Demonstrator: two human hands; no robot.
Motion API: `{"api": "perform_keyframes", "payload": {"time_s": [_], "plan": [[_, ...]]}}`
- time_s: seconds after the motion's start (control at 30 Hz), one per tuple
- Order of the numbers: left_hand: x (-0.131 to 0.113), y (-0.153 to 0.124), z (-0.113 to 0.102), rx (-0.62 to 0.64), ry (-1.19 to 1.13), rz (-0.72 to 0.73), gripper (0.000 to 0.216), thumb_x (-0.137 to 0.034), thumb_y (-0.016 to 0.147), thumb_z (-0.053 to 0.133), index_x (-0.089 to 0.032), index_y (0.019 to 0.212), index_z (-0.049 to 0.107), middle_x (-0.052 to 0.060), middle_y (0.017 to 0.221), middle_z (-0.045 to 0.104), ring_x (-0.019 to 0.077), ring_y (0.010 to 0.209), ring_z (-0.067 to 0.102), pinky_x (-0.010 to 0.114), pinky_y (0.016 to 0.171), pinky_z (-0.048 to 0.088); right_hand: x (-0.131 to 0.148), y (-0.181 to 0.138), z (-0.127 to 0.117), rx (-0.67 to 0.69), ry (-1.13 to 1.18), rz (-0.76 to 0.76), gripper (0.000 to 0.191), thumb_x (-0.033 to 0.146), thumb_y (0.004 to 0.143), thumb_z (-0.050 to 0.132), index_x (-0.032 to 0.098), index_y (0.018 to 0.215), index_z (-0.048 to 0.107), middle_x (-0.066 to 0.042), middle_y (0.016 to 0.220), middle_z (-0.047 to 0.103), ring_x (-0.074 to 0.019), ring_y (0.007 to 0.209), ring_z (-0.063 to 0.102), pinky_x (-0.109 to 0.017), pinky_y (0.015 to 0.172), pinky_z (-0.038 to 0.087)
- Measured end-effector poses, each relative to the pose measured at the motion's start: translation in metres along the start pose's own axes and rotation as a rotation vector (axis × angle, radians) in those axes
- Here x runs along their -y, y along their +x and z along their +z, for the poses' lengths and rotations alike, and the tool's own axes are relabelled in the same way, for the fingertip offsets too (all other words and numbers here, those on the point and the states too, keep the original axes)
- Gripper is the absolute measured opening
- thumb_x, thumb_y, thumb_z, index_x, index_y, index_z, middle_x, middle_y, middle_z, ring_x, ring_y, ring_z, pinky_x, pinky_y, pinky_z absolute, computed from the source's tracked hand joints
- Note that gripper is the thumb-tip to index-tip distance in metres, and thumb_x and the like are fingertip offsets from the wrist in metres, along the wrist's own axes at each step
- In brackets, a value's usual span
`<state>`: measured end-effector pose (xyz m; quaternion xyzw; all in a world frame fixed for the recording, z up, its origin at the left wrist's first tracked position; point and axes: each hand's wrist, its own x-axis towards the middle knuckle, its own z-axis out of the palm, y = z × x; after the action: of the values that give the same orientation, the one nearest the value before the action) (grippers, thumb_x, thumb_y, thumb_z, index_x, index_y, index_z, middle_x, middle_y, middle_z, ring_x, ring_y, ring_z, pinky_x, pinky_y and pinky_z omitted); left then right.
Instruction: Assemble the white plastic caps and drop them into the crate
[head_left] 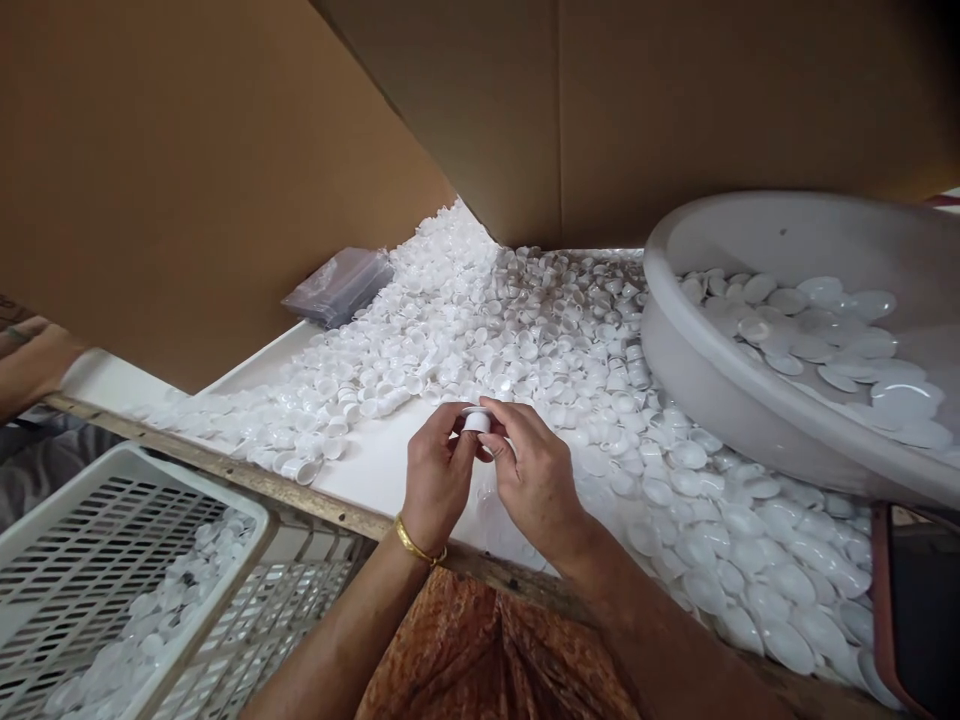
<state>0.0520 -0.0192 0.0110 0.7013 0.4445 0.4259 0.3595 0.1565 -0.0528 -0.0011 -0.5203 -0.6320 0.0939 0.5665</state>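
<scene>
Between my two hands, just above the table's front edge, is a small white plastic cup with a flat round disc across its top (476, 420). My left hand (441, 465) is closed on its left side, thumb against the cup. My right hand (534, 470) pinches it from the right, fingertips at the disc's rim. Behind my hands spreads a heap of small white plastic cups (450, 330). To the right of my right hand lie many flat white oval discs (735, 540), loosely piled.
A large whitish tub (705, 370) with more white discs stands at right. A white slatted basket (247, 560) holding small white parts is at lower left. Cardboard (225, 180) walls the back. A plastic-wrapped packet (341, 287), a dark-screened device (919, 600) and another person's arm (37, 365) also show.
</scene>
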Motion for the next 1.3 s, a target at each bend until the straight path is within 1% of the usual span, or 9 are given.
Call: {"api": "perform_keyframes", "payload": {"time_s": [0.2,0.47,0.77,0.83,0.93,1.0,1.1,1.17,1.3], "plan": [[-0.004,-0.002,0.004,-0.085,0.142,0.074,0.011,-0.015,0.081,0.047,-0.017,0.086,0.056,-0.002,0.074,0.058,0.0077,0.063,0.055,0.018,0.058,0.046,0.002,0.001,-0.002,-0.057,0.030,0.032,0.030,0.012,0.086,0.042,0.020,0.112,0.054,-0.008,0.097,0.059,-0.0175,0.090,0.058,-0.030,0.079,0.051],[-0.011,0.006,-0.011,0.142,0.042,0.006,0.011,-0.024,0.082,0.048,-0.015,0.081,0.054,-0.003,0.066,0.052,0.0075,0.051,0.055,0.019,0.047,0.045,0.004,0.001,-0.006,-0.022,0.010,0.030,0.024,0.014,0.086,0.043,0.020,0.107,0.054,-0.007,0.094,0.058,-0.0172,0.084,0.058,-0.029,0.075,0.049],[-0.007,0.008,0.003,0.082,0.011,-0.058,0.011,-0.022,0.080,0.046,-0.014,0.078,0.053,-0.003,0.064,0.052,0.0073,0.052,0.053,0.018,0.049,0.047,0.000,0.002,-0.005,-0.020,0.007,0.110,0.023,0.017,0.086,0.044,0.019,0.105,0.056,-0.008,0.095,0.059,-0.0185,0.085,0.057,-0.031,0.075,0.048],[-0.008,0.009,0.000,0.118,-0.009,-0.132,0.014,-0.025,0.080,0.047,-0.014,0.083,0.055,-0.002,0.067,0.053,0.0086,0.055,0.054,0.020,0.050,0.049,-0.002,0.003,-0.003,-0.019,0.080,0.202,0.024,0.019,0.085,0.046,0.020,0.106,0.057,-0.008,0.097,0.060,-0.0189,0.087,0.058,-0.033,0.077,0.049],[-0.008,0.006,-0.013,0.221,-0.067,-0.181,0.033,-0.032,0.079,0.052,-0.017,0.108,0.054,0.004,0.087,0.058,0.0129,0.073,0.057,0.024,0.054,0.053,-0.003,0.007,-0.003,-0.048,0.280,0.408,0.024,0.024,0.083,0.049,0.020,0.106,0.058,-0.008,0.101,0.062,-0.0193,0.089,0.059,-0.037,0.081,0.048],[-0.008,0.002,-0.022,0.234,-0.059,-0.160,0.044,-0.035,0.079,0.054,-0.021,0.120,0.048,0.007,0.102,0.056,0.0148,0.083,0.057,0.026,0.059,0.055,-0.003,0.011,-0.005,-0.069,0.532,0.605,0.024,0.028,0.082,0.052,0.018,0.103,0.059,-0.007,0.098,0.064,-0.0183,0.085,0.061,-0.037,0.081,0.049],[-0.008,-0.004,-0.029,0.184,0.045,-0.082,0.047,-0.035,0.078,0.057,-0.023,0.123,0.047,0.008,0.108,0.054,0.0149,0.085,0.058,0.029,0.067,0.055,-0.003,0.014,-0.007,-0.028,0.945,0.833,0.023,0.031,0.078,0.057,0.016,0.095,0.060,-0.005,0.087,0.065,-0.0163,0.078,0.063,-0.035,0.080,0.050],[-0.008,-0.005,-0.029,0.166,0.085,-0.017,0.046,-0.032,0.078,0.058,-0.024,0.121,0.048,0.008,0.108,0.053,0.0146,0.086,0.058,0.029,0.070,0.054,-0.002,0.015,-0.007,0.032,1.096,0.894,0.023,0.031,0.074,0.062,0.016,0.092,0.060,-0.004,0.082,0.065,-0.0162,0.076,0.064,-0.033,0.079,0.050],[-0.007,-0.003,-0.023,0.151,0.112,0.060,0.041,-0.029,0.078,0.058,-0.023,0.119,0.051,0.007,0.109,0.052,0.0130,0.087,0.057,0.025,0.069,0.054,-0.002,0.013,-0.007,0.092,1.185,0.923,0.026,0.030,0.071,0.066,0.016,0.091,0.060,-0.004,0.082,0.066,-0.0162,0.077,0.064,-0.031,0.077,0.049]]}}
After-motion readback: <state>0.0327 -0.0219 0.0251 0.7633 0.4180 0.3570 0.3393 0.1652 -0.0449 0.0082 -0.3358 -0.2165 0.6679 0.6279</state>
